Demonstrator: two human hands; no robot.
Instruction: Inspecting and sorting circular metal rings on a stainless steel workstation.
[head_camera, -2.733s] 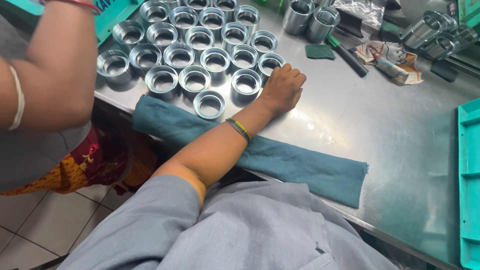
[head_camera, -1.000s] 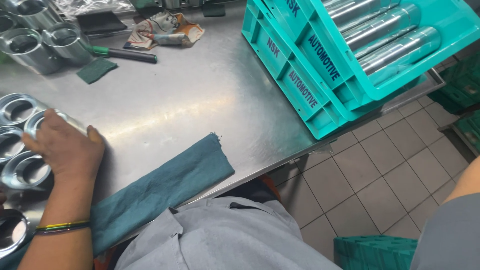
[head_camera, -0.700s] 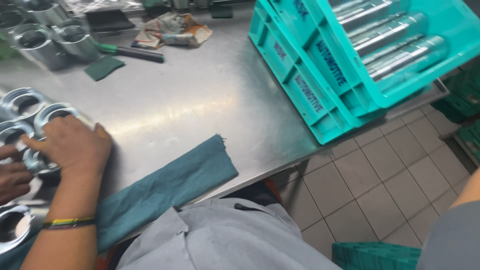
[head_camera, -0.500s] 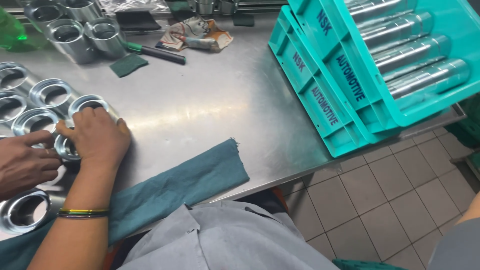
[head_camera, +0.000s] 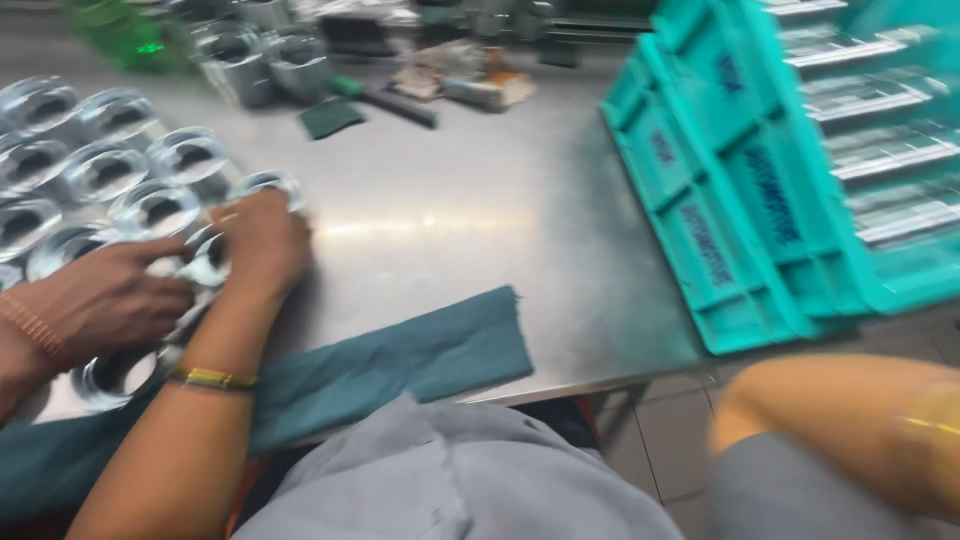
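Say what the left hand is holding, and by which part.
The left hand rests over a shiny metal ring on the table; whether it grips it cannot be told.

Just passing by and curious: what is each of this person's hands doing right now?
Left hand: resting on the shiny round metal rings; grip cannot be told.
Right hand: out of view; only a blurred forearm shows.
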